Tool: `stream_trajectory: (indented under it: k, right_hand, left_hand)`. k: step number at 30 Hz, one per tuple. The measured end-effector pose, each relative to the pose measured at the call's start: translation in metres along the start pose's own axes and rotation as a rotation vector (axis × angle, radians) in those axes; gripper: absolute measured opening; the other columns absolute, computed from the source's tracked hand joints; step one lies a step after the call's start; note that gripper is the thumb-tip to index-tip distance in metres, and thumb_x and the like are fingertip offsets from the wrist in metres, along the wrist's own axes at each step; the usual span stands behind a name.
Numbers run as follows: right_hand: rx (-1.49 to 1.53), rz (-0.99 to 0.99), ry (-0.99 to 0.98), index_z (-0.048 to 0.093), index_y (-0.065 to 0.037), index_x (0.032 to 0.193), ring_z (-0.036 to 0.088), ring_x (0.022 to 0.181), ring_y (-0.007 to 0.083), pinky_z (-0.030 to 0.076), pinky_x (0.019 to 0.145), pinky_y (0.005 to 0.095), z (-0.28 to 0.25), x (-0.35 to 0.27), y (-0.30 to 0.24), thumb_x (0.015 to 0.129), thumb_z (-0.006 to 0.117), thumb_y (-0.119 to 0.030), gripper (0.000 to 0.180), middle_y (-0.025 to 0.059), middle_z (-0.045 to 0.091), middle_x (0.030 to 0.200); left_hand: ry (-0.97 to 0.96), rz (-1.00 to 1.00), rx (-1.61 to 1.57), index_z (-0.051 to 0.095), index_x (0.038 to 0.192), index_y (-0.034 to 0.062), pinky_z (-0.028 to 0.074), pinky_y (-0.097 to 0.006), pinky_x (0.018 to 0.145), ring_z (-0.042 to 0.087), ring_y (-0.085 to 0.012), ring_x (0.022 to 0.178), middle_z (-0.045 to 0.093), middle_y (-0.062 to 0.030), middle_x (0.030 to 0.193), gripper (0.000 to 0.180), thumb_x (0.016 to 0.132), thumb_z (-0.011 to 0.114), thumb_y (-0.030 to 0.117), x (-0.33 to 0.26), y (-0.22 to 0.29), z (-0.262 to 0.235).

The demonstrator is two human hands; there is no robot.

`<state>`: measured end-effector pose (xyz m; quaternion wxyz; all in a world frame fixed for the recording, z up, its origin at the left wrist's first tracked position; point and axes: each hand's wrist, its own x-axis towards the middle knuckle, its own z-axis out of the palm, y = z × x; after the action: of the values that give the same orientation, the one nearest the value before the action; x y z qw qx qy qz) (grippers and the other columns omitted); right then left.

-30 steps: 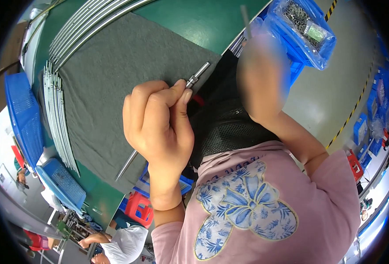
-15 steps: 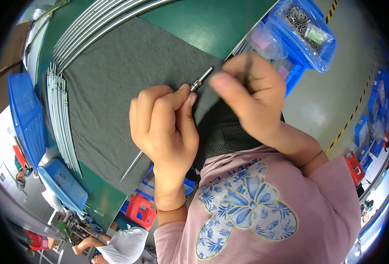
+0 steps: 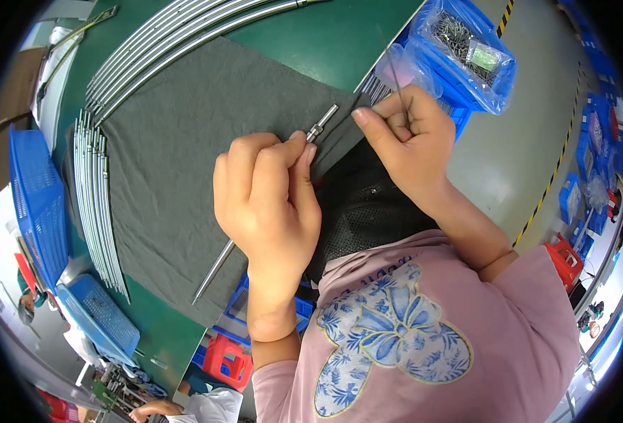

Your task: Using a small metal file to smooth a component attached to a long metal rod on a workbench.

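My left hand (image 3: 266, 197) is closed around a slim metal rod (image 3: 214, 271), which runs slantwise through the fist. Its stepped, narrower tip (image 3: 316, 131) sticks out past my thumb and forefinger, and the plain end comes out below the hand over the grey cloth (image 3: 177, 162). To the right of that tip, my right hand (image 3: 414, 137) is raised with curled fingers around a thin dark stick (image 3: 395, 70) pointing upward. The stick's far end is faint, so its kind is unclear. The right thumb stands a little apart from the rod's tip.
Several metal rods (image 3: 99, 204) lie along the cloth's left side, with longer ones (image 3: 177, 53) at the back on the green table (image 3: 304, 49). Blue baskets (image 3: 40, 204) stand at left. A blue bin (image 3: 498, 99) of small metal parts sits at right, near a red stool (image 3: 564, 261).
My right hand has drawn slightly away from the rod's tip, and the thin stick shows more clearly. The left hand keeps its hold on the rod. The whole view has shifted a little.
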<state>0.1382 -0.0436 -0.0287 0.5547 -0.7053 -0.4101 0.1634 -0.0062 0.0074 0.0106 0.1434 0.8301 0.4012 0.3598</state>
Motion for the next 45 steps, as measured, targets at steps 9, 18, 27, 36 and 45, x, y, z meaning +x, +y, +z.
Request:
stream_trajectory:
  k: [9,18,27,36,45]
  right_hand:
    - [0.294,-0.027,-0.413,0.067,-0.004,0.093,0.027,0.049,0.0028,0.023,0.045,0.0217,-0.002,0.024,-0.006,0.078,0.068,-0.004,0.015,-0.0055,0.032,0.053]
    - [0.34,0.049,-0.504,0.061,-0.002,0.093,0.04,0.051,0.0042,0.033,0.047,0.0221,-0.006,0.027,-0.006,0.084,0.066,-0.009,0.013,-0.0015,0.047,0.058]
    - [0.096,-0.056,-0.493,0.052,-0.002,0.099,0.065,0.062,0.0257,0.047,0.052,0.0312,-0.023,-0.015,-0.013,0.092,0.051,-0.007,0.009,0.0106,0.064,0.074]
    - [0.107,-0.055,-0.486,0.053,-0.001,0.097,0.067,0.065,0.0253,0.048,0.053,0.03,-0.014,-0.017,-0.011,0.092,0.052,-0.007,0.007,0.0109,0.066,0.075]
    - [0.071,0.142,-0.596,0.059,-0.001,0.084,0.066,0.064,0.0278,0.05,0.055,0.0322,-0.012,0.001,-0.036,0.09,0.054,-0.007,0.01,0.0127,0.066,0.072]
  left_hand:
    - [-0.037,-0.048,0.014,0.062,0.08,0.0048,0.041,-0.033,0.057,0.051,-0.023,0.065,0.055,-0.0068,0.076,0.012,0.072,0.07,0.002,-0.001,-0.002,-0.002]
    - [-0.115,-0.147,-0.087,0.06,0.082,0.003,0.043,-0.033,0.059,0.053,-0.0249,0.064,0.056,-0.0085,0.075,0.017,0.07,0.071,0.001,0.003,0.003,-0.01]
    - [-0.041,-0.014,0.009,0.064,0.082,0.0051,0.041,-0.033,0.057,0.051,-0.0227,0.065,0.055,-0.0063,0.076,0.015,0.07,0.072,0.002,0.002,-0.002,-0.004]
    - [-0.01,0.019,0.0,0.065,0.082,0.0018,0.04,-0.025,0.053,0.052,-0.0152,0.062,0.056,-0.0063,0.074,0.013,0.072,0.072,-0.003,0.001,-0.004,-0.002]
    - [0.049,0.002,-0.073,0.064,0.079,0.0051,0.04,-0.031,0.054,0.049,-0.0216,0.063,0.055,-0.0055,0.073,0.019,0.064,0.073,-0.002,0.0,-0.006,0.003]
